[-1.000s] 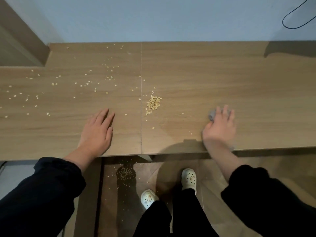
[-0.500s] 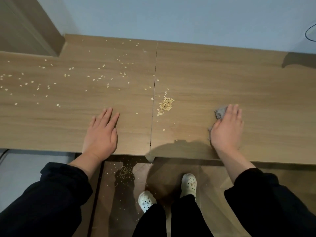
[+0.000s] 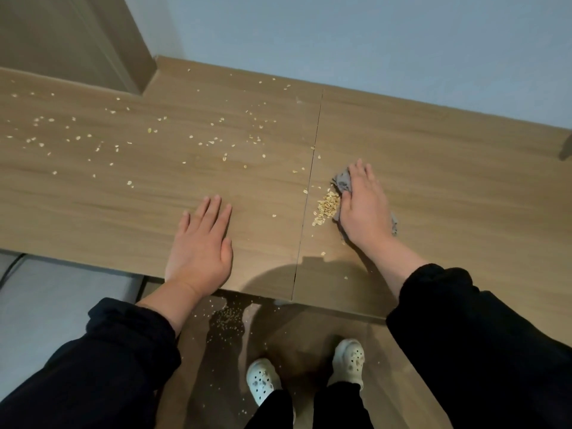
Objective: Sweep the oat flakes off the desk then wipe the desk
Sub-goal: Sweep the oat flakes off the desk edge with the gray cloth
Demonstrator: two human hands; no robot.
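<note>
Oat flake pile (image 3: 326, 207) on desk (image 3: 464, 196), long axis 1-to-7 o'clock, touching grey cloth (image 3: 343, 181) at 9 o'clock of the right hand (image 3: 365, 205) pressing it flat-fingered; left hand (image 3: 201, 243), flat and empty, lies farther off, at pile's 8 o'clock.

I count two hands of mine on the desk (image 3: 433, 181): my left hand (image 3: 201, 243) at lower centre and my right hand (image 3: 363, 205) at centre right. One grey cloth (image 3: 342, 181) lies under the right one. One heap of oat flakes (image 3: 326, 207) sits just left of it. The loose flakes (image 3: 225, 156) across the left half of the frame are too many for me to count. The desk shows two panels and one seam (image 3: 309, 196). Two black sleeves (image 3: 93, 366) fill the bottom corners, with two white clogs (image 3: 262, 382) at bottom centre and one patch of spilled flakes (image 3: 229, 317) on the floor (image 3: 210, 382)
</note>
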